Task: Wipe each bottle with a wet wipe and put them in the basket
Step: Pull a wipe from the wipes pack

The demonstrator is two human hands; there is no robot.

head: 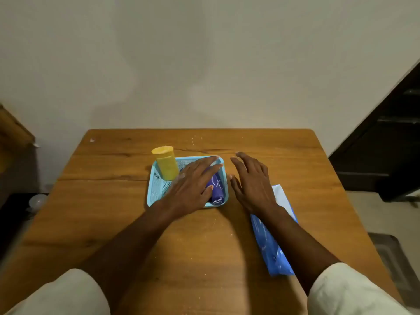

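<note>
Two pale sleeves [63, 294] fill the bottom corners, and from them two bare forearms reach forward over one wooden table [113, 212]. Going by the hands first: the left hand [191, 185] lies palm down with its fingers straight and slightly spread, stretched across one light blue mesh basket [156, 192]; it curls round nothing, and whether its palm touches what lies beneath cannot be told. The right hand [252, 183] is likewise flat and relaxed, fingers straight and a little apart, holding nothing, just beside the basket's right rim and above the table. Two bottles are in the basket. One yellow bottle [167, 163] stands in the far left corner, leaning slightly away, with its wide cap uppermost, just beside the left hand's knuckles. One purple bottle [217, 189] with white scribbled markings lies on its side along the basket's right wall, partly covered by the left hand's fingers. One blue pack of wet wipes [270, 244] lies flat on the table to the right, partly hidden under the right forearm, its white end pointing toward the far edge. Small pale crumbs are scattered on the tabletop. A plain light wall [204, 53] rises behind the table, and a dark staircase [391, 133] stands at the far right.
</note>
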